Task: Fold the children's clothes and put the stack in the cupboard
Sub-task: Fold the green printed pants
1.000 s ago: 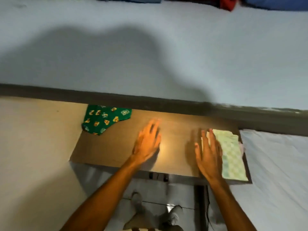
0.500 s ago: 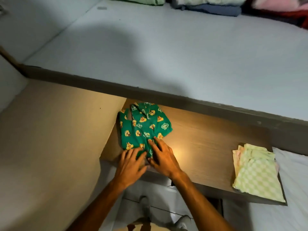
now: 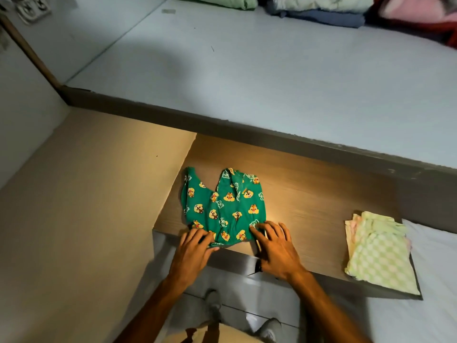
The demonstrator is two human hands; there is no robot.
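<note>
A small green garment [image 3: 223, 206] with yellow cartoon prints lies spread on the wooden board [image 3: 309, 201], near its left end. My left hand [image 3: 194, 253] rests on the garment's near left corner, fingers curled over the hem at the board's front edge. My right hand [image 3: 275, 246] lies fingers apart on the near right corner, fingertips pressing the cloth. A folded stack of pale green checked clothes [image 3: 378, 253] sits at the board's right end.
A wide grey mattress [image 3: 272, 78] lies beyond the board, with folded clothes and bedding [image 3: 316, 8] along its far edge. A beige wall panel [image 3: 81, 206] stands left of the board. Another grey bed surface [image 3: 440, 280] is on the right. My feet show on the floor below.
My hands left the middle of the board and the checked stack and went to the green garment. It now lies spread out, pulled towards the front edge.
</note>
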